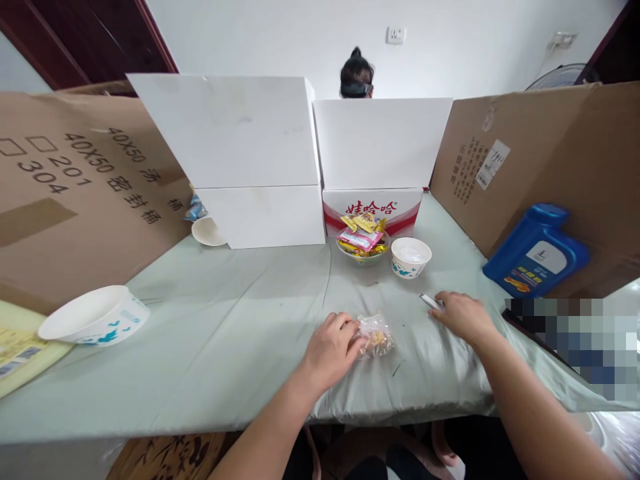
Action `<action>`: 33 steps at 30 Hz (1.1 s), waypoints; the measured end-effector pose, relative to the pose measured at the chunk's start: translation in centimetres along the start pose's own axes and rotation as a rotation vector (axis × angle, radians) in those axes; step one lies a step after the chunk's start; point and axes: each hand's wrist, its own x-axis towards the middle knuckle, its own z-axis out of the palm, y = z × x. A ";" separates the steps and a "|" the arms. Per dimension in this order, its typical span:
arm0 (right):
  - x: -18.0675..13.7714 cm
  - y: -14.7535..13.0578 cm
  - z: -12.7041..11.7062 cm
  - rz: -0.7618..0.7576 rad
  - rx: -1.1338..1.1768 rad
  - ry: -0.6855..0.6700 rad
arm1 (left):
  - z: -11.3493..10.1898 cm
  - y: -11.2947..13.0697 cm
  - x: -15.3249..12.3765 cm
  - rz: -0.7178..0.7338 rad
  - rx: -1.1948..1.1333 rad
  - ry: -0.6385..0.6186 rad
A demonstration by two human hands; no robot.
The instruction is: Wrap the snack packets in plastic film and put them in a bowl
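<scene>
My left hand (333, 348) has its thumb and fingers curled on the left edge of a small clear plastic bag (377, 337). Yellowish-orange pieces show through the film, and the bag lies on the table. Farther right, my right hand (463, 315) rests low over the cloth with its fingers closed on a slim, pale silvery tool (429, 301). The tool's tip points up and left; its other end is hidden under the fingers. Beyond the hands stand a clear bowl of wrapped snacks (363, 243) and a white paper bowl (411, 259) with clear plastic in it.
White boxes (260, 213) and a red-and-white carton (415, 210) line the back. Cardboard walls (100, 200) close both sides. A blue bottle (537, 250) leans at right; a large paper bowl (95, 317) lies tilted at left. A person's head (357, 73) shows beyond the boxes.
</scene>
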 end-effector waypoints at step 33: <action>-4.2 -4.3 1.7 -0.384 0.598 0.452 | 0.4 -3.9 0.4 -0.545 -0.380 0.505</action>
